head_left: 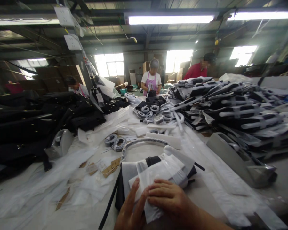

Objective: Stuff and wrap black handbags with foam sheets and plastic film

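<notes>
A dark bag lies in front of me, largely covered by white foam sheet and clear film. Its handle, wrapped in film, arches up at the back, and a thin black strap hangs off the left side. My left hand rests on the near left part of the wrapping, fingers stretched and apart. Flat on the wrapping beside it lies my right hand, its fingertips close to those of the left. A loose flap of white wrapping shows below the fingers.
Tape dispensers stand left and right. Coiled straps and brown card scraps lie beyond the bag. Black bags are piled left, wrapped bags right. A person in a pink apron works opposite.
</notes>
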Demonstrator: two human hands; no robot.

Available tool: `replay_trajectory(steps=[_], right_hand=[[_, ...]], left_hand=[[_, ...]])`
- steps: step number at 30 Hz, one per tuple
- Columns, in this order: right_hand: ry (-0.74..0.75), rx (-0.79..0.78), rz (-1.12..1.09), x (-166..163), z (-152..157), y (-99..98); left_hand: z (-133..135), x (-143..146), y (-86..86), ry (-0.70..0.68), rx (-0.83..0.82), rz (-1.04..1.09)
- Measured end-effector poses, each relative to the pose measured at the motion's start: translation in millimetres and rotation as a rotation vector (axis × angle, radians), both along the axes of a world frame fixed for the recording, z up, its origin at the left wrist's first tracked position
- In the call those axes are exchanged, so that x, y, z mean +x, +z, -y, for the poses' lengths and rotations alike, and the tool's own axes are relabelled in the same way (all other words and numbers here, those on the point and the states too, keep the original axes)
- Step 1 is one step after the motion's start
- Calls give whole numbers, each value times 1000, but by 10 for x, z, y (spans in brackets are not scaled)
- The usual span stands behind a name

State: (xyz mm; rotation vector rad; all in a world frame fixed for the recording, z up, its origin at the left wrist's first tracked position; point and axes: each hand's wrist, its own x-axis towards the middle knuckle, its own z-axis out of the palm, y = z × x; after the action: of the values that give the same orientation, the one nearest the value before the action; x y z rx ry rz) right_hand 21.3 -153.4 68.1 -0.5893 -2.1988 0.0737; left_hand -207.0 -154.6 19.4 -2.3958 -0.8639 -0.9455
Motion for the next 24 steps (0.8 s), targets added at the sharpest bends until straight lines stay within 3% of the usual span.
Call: replay_trajectory(steps=[6,10,17,24], right_hand=[[14,10,46,130,197,-51],[-139,-24,53,326,533,-178],[-206,56,446,367,798,-434],[-203,33,114,73,743,-432]], left_hand=[[47,36,68,-28,42,-71],[75,53,85,-35,3,-35],[107,64,91,-38,-13,-8],[112,79,108,-23,-33,-14]])
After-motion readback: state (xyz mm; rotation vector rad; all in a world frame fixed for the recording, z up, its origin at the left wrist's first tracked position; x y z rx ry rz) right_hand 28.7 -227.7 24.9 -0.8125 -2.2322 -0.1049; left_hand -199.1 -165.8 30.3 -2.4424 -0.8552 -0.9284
